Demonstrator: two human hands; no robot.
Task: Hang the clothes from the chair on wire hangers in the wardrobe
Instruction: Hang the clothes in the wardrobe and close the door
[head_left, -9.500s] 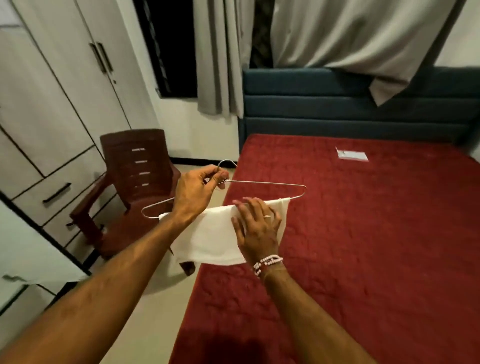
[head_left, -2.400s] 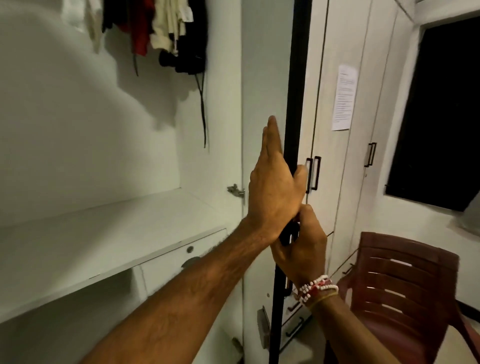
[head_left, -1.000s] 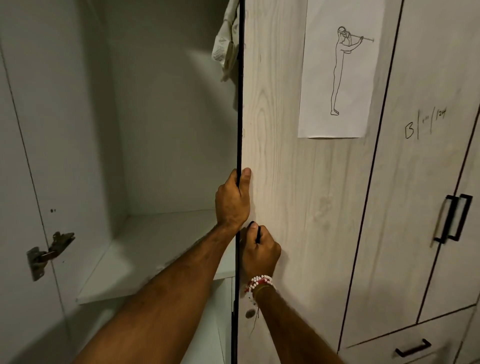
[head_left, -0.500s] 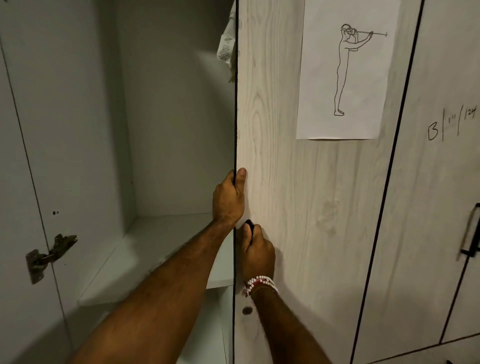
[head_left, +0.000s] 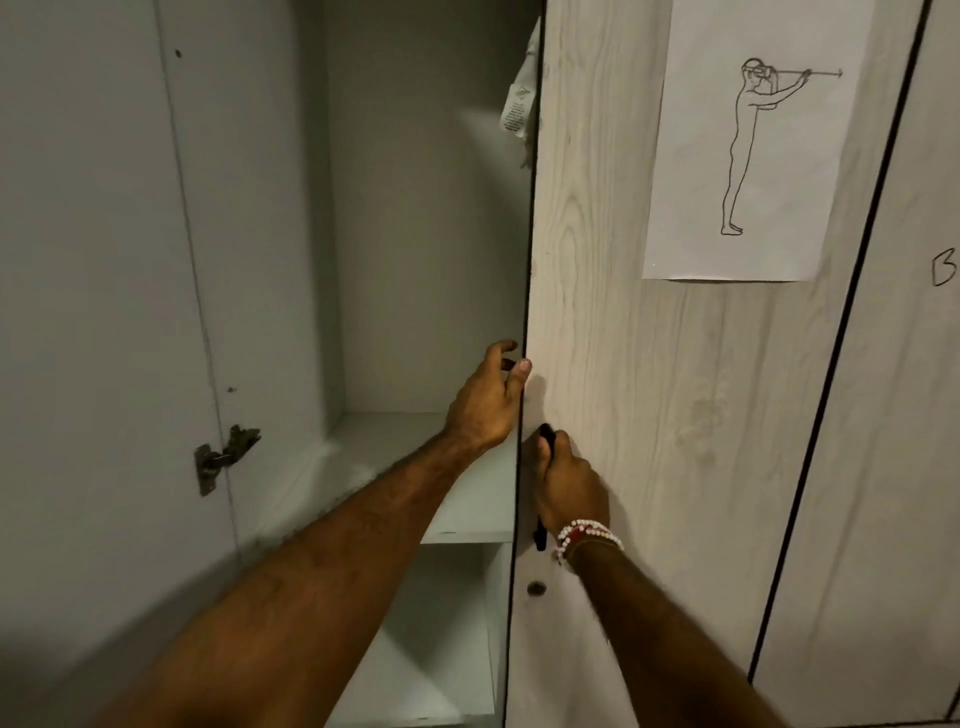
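- The wardrobe stands open on its left side. Its pale wood-grain door fills the middle of the view, with its dark free edge running vertically.
- The right hand grips the black door handle with its fingers curled round the bar. Only the top and bottom ends of the handle show.
- The left hand is at the door's free edge, just above the right hand. Its fingers are loosely curled and spread, gripping nothing. The thumb tip appears to touch the edge, but the view is too coarse to confirm contact.
- A white garment with a printed label hangs high inside the wardrobe, mostly hidden behind the door edge.
- A white shelf lies inside, below the left hand, with a lower compartment beneath it.
- A metal hinge is fixed to the left inner panel.
- A paper sheet with a line drawing of a standing figure is on the door front.
- A bead bracelet circles the right wrist.
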